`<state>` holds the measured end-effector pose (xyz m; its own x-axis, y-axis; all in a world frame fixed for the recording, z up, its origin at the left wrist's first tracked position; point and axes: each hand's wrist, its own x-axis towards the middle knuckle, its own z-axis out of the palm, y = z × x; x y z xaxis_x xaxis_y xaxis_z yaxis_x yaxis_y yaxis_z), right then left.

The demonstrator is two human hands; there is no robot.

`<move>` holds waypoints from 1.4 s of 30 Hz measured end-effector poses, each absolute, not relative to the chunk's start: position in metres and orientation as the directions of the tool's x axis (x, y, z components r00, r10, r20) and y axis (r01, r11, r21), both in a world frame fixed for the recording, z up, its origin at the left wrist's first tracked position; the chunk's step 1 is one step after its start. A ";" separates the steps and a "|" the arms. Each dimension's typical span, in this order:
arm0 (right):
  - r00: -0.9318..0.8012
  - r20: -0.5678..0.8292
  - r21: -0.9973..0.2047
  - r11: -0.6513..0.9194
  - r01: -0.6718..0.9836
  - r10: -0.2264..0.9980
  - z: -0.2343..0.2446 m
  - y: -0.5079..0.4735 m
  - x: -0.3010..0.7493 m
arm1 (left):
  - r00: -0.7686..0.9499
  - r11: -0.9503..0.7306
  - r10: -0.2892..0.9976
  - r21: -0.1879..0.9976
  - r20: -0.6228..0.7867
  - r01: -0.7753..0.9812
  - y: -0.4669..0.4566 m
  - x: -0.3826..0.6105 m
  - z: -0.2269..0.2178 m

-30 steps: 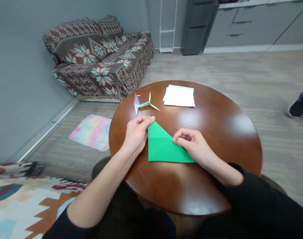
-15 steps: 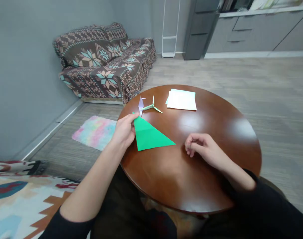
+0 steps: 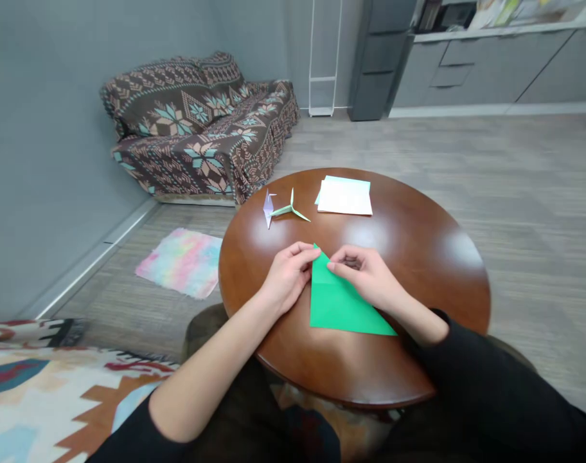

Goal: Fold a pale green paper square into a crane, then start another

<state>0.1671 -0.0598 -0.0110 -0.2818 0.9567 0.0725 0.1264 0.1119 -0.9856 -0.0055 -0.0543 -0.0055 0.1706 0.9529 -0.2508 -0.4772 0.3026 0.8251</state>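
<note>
A green sheet of origami paper [image 3: 341, 305], folded into a triangle, lies over the near middle of the round table. My left hand [image 3: 293, 273] pinches it near its top corner, thumb on the upper face. On the sloping right edge, my right hand [image 3: 365, 273] grips the same paper between thumb and fingers, a little below the left thumb. The right hand and forearm hide part of that edge. Beyond the hands stand a purple paper crane [image 3: 268, 207] and a light green folded paper piece with thin points [image 3: 292, 208].
A stack of white and pale blue paper sheets [image 3: 345, 196] lies at the far side of the brown round table [image 3: 428, 257]. A patterned covered sofa [image 3: 201, 128] stands beyond, with a pastel fluffy mat [image 3: 182, 260] on the floor at left.
The green paper has moved right and nearer to me with my left hand, and has turned. My right hand, earlier apart from it, now grips its edge.
</note>
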 end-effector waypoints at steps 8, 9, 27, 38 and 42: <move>-0.329 0.060 -0.978 0.122 0.171 0.943 -0.010 -0.062 0.167 | 0.132 0.282 0.959 0.829 -0.250 -0.482 -0.055 -0.003 -0.004; -0.330 0.059 -0.978 0.121 0.172 0.942 -0.011 -0.062 0.167 | 0.124 0.280 0.960 0.830 -0.251 -0.483 -0.056 -0.002 -0.005; -0.130 0.006 -1.000 0.002 -0.025 0.992 -0.016 -0.057 0.169 | 0.248 0.121 0.963 0.990 -0.100 -0.069 -0.064 -0.021 -0.004; -0.208 0.059 -0.990 0.083 0.110 0.976 -0.011 -0.059 0.170 | -0.206 -0.027 0.978 0.948 -0.042 -0.318 -0.059 -0.017 -0.017; -0.237 0.018 -0.983 0.060 0.172 0.971 -0.010 -0.063 0.174 | -0.283 -0.062 0.958 0.934 -0.044 -0.353 -0.053 -0.023 -0.017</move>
<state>0.1739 -0.0627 -0.0103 -0.2370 0.9713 0.0178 0.1718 0.0600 -0.9833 -0.0235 -0.0527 -0.0167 -0.2831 0.9581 -0.0439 -0.3532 -0.0616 0.9335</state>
